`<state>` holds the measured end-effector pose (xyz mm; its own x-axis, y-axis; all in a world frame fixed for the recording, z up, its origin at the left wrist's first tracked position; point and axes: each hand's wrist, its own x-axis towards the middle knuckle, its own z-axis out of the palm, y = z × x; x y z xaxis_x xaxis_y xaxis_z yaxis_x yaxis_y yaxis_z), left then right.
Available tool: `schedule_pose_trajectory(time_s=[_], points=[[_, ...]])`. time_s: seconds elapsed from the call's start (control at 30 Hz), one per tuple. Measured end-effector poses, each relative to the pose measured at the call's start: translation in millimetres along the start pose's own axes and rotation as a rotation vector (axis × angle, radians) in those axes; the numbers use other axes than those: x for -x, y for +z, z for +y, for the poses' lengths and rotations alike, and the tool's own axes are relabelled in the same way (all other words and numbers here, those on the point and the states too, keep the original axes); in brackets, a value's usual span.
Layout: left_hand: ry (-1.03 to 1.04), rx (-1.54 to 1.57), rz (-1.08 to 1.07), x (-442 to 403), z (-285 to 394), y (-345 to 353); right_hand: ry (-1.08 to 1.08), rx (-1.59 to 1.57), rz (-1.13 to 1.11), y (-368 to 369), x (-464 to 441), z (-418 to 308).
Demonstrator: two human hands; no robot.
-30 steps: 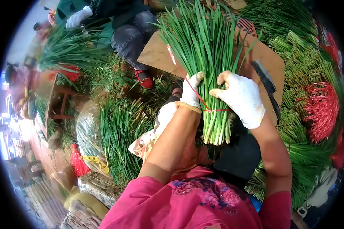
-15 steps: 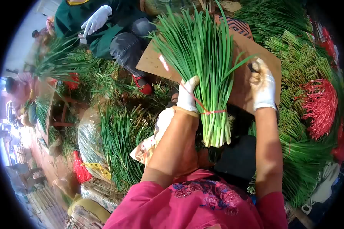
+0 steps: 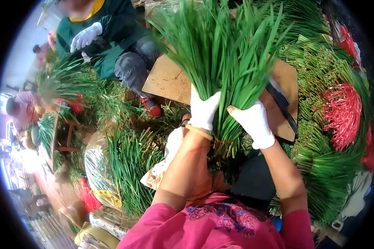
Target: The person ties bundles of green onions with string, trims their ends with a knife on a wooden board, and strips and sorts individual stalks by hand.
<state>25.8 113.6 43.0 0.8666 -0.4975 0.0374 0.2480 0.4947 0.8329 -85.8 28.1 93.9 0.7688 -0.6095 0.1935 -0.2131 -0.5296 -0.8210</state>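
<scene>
A large bunch of garlic chives (image 3: 220,54) is held upright in front of me, its leaves fanned out at the top. My left hand (image 3: 205,108), in a white glove, is closed round its left side. My right hand (image 3: 253,122), also gloved, is closed on the right side, with its thumb pointing toward the middle. The pale cut ends (image 3: 225,150) point down toward my lap, partly in shadow, with a reddish tie just above them. Behind the bunch lies a brown board (image 3: 166,81), and a long dark flat object (image 3: 281,97) rests on its right part.
Stacked bundles of green stalks (image 3: 307,79) and red ties (image 3: 343,116) stand at right. Loose chives (image 3: 131,162) and a clear plastic bag (image 3: 97,157) lie at left. A person in green (image 3: 108,37) with a gloved hand sits across from me.
My right hand has come in from the right and closed on the bunch. The bunch has turned and its leaves have spread. The dark flat object now shows on the board.
</scene>
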Motion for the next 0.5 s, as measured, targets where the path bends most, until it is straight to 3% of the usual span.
schedule_pose_trajectory(time_s=[0.03, 0.07, 0.1, 0.17, 0.23, 0.27, 0.3, 0.33, 0.37, 0.4, 0.47, 0.5], points=[[-0.041, -0.007, 0.054, -10, 0, -5, -0.051, 0.025, 0.045, 5, 0, 8], [0.047, -0.056, 0.081, -19, -7, -15, 0.027, 0.112, 0.063, 9, -4, 20], [0.060, 0.072, 0.100, -20, -5, -19, 0.176, -0.509, 0.181, 11, -4, 19], [-0.030, 0.254, 0.166, -22, -4, -25, 0.249, -0.614, 0.345, 3, -11, 17], [-0.280, 0.504, 0.246, -16, -3, -26, 0.314, -0.754, 0.360, -9, -21, 15], [-0.310, 0.524, 0.284, -11, 6, -18, 0.248, -0.688, 0.287, -15, -29, 42], [-0.338, 0.547, 0.321, -9, 13, -12, 0.297, -0.583, 0.235, -25, -31, 31], [-0.368, 0.591, 0.272, -9, 19, -16, 0.182, -0.494, 0.116, -38, -35, 21], [-0.418, 0.567, 0.384, -15, 24, -20, 0.070, -0.406, -0.004, -49, -40, 9], [-0.431, 0.612, 0.412, -21, 24, -32, 0.155, -0.323, -0.127, -58, -47, -5], [-0.463, 0.635, 0.476, -31, 33, -55, 0.038, -0.180, -0.258, -66, -68, -13], [-0.362, 0.596, 0.502, -42, 20, -81, -0.064, -0.099, -0.345, -73, -83, -10]])
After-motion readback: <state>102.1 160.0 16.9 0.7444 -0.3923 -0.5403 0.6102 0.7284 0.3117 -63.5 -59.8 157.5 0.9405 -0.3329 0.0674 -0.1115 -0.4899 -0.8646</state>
